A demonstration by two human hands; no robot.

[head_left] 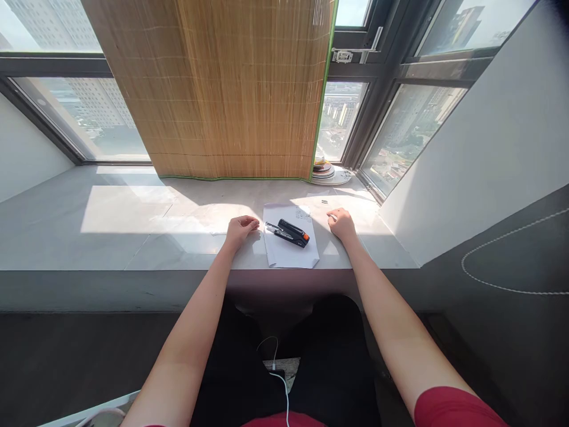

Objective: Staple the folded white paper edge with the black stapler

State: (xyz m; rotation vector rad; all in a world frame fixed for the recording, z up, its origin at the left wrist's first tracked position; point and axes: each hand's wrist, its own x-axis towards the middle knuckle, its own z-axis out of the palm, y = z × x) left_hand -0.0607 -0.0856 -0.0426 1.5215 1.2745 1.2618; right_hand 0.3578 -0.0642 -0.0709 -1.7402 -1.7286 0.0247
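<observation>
Head view: left hand [242,229] and right hand [341,224] are held apart, grips unclear; stapler [291,233] could be dragged if paper [293,257] is tugged.

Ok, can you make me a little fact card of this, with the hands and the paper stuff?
paper: white, lying on the windowsill
on the paper: black tool with an orange part, maybe a stapler
left hand: left of the paper, fingers curled
right hand: right of the paper, near small dark bits
blind: brown, green-edged, hanging
</observation>
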